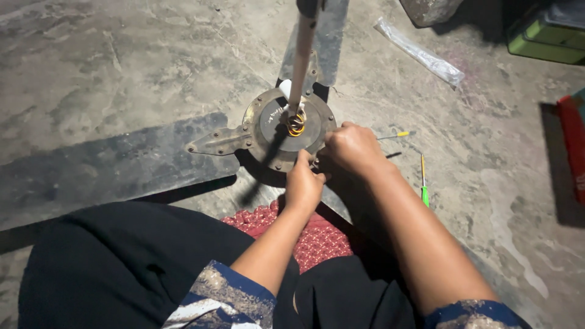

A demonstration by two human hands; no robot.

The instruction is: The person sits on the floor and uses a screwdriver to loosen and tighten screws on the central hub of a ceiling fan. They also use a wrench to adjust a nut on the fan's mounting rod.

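A ceiling fan lies on the concrete floor: a round grey motor housing [274,125] with a white down rod [303,49] standing up from its middle and coiled yellow wire [296,125] at the rod's base. A dark blade [109,164] stretches left on a metal bracket [216,143]; another blade [326,36] points away. My left hand [303,186] and my right hand [353,149] are pressed together at the housing's near right rim, fingers curled on something small that they hide.
A green-handled screwdriver [423,183] and a yellow-handled one [395,134] lie right of the fan. A clear plastic bag [420,53], a green box [545,39] and a red object [573,146] sit farther right. I sit on a red mat [317,240].
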